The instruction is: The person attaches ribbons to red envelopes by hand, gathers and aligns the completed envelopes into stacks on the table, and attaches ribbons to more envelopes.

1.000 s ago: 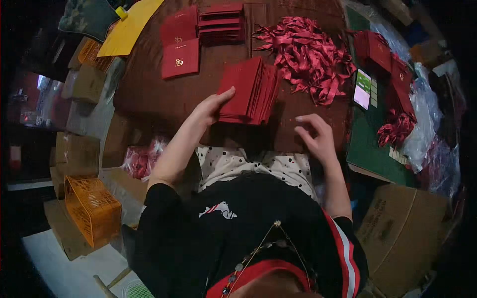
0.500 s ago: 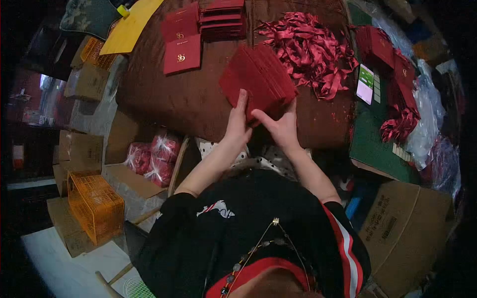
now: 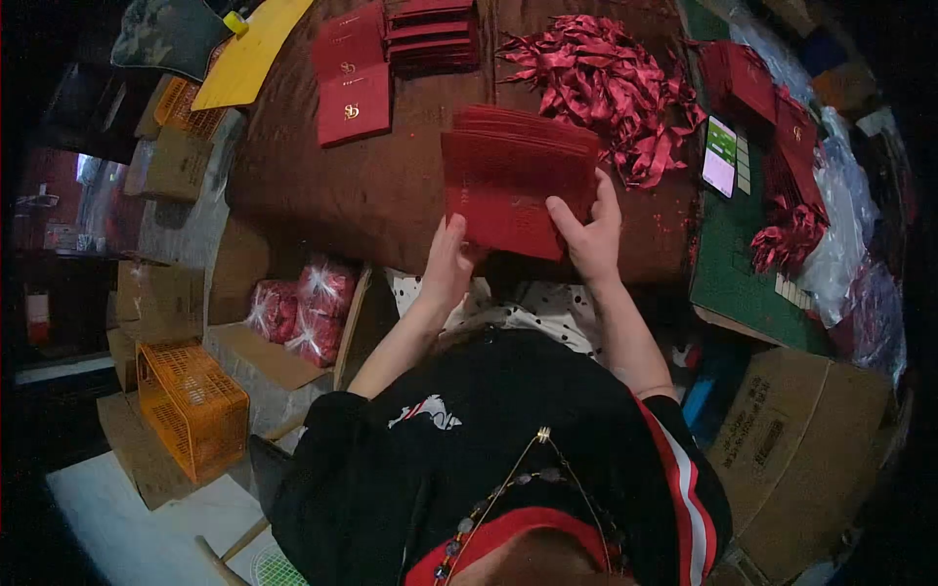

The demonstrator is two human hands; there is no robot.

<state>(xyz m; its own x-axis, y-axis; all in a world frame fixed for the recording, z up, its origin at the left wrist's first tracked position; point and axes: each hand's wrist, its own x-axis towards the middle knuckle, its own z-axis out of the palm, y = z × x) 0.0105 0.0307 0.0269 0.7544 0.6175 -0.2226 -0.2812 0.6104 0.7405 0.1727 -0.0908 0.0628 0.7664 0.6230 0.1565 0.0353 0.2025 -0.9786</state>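
Both of my hands hold a stack of red pouches (image 3: 518, 186) over the front edge of the brown-covered table (image 3: 322, 205). My left hand (image 3: 449, 264) grips the stack's lower left corner. On the right side, my right hand (image 3: 591, 230) has its thumb on the front face and its fingers behind, partly hidden. The stack is tilted, with its layered edges at the top. Behind it to the right lies a heap of shiny red ribbons (image 3: 606, 93). Red pouches with gold lettering (image 3: 354, 103) lie to the far left, beside a layered red pile (image 3: 433, 39).
On the green surface (image 3: 723, 283) at right are a lit phone (image 3: 720, 156), more red pouches (image 3: 738, 83) and clear plastic. Cardboard boxes (image 3: 801, 430) stand right. An orange crate (image 3: 193, 405) and a box with bagged red items (image 3: 318, 308) stand left.
The stack has turned from a slant to nearly level and shifted slightly right and down. My left hand moved left and down, my right hand right, so they are farther apart.
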